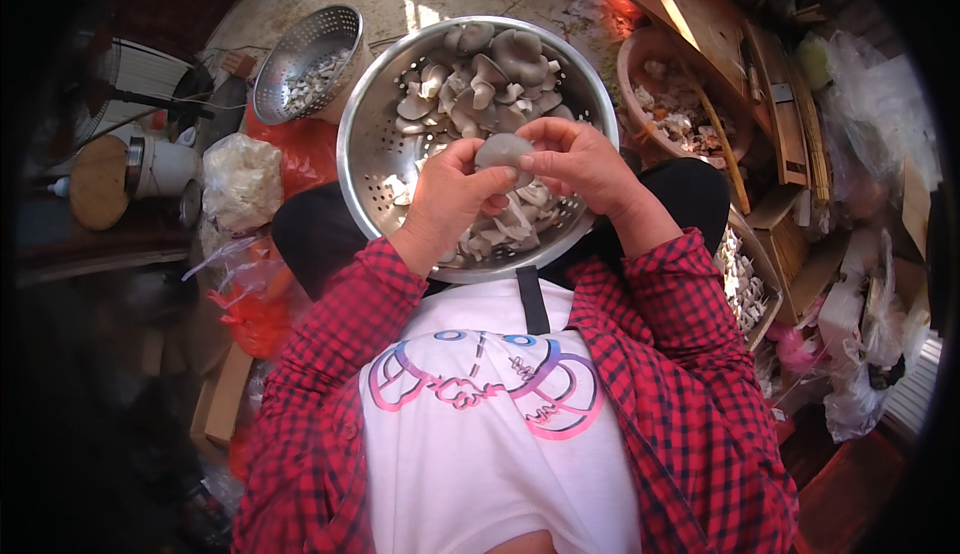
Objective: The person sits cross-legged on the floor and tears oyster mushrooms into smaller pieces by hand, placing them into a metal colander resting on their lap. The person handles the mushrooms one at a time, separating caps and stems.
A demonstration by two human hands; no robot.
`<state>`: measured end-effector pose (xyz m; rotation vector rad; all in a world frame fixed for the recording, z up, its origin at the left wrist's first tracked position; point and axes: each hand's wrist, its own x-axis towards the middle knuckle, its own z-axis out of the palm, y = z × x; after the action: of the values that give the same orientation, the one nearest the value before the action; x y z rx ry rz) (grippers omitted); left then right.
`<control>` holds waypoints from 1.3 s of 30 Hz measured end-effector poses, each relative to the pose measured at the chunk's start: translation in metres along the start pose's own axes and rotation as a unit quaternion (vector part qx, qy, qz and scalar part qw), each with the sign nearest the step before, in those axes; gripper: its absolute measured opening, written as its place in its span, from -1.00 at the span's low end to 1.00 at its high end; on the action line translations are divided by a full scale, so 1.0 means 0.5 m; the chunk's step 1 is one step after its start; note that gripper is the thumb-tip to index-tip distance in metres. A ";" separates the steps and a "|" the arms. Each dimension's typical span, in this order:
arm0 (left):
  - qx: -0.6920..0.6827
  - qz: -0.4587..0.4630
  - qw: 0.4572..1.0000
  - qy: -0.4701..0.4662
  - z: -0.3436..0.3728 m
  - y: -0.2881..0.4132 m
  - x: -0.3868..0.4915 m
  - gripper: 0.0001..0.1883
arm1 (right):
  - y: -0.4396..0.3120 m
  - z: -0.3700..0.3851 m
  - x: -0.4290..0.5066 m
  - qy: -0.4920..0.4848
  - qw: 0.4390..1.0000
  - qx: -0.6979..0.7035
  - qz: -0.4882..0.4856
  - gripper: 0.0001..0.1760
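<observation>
A large stainless-steel colander rests on my lap, between my knees. Whole grey oyster mushrooms are heaped at its far side, while paler torn mushroom pieces lie at the near side. Above its middle, both hands grip one grey mushroom cap. My left hand pinches the cap's left edge between thumb and fingers. On the right edge, my right hand holds it the same way. The underside of the cap and some fingertips are hidden.
A smaller perforated steel colander with pale pieces stands at the back left. Beside my left knee is a plastic bag of pale contents. A pinkish basin of scraps and a box of white pieces stand at right.
</observation>
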<state>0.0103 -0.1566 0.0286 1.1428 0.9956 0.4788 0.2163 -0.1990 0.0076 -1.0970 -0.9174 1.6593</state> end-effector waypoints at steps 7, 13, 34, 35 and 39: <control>-0.038 0.026 0.999 0.020 0.007 -0.007 -0.003 -0.70 | 0.018 0.026 0.011 0.030 0.999 -0.018 -0.004 -0.71; -0.204 0.003 0.979 0.021 0.006 -0.030 -0.001 -0.73 | 0.036 0.036 0.017 0.031 0.999 0.019 -0.036 -0.75; -0.251 -0.011 0.968 0.012 -0.014 -0.047 0.014 -0.67 | 0.057 0.056 0.021 0.092 0.994 0.061 -0.020 -0.80; -0.238 -0.002 0.971 0.007 -0.009 -0.049 0.015 -0.65 | 0.059 0.058 0.022 0.092 0.994 0.056 -0.020 -0.81; -0.225 -0.005 0.974 0.015 -0.013 -0.052 0.017 -0.57 | 0.063 0.064 0.030 0.091 0.995 0.012 -0.029 -0.81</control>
<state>0.0051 -0.1567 0.0008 0.7242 0.8606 0.6754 0.1744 -0.1974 -0.0143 -1.1731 -0.8028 1.4928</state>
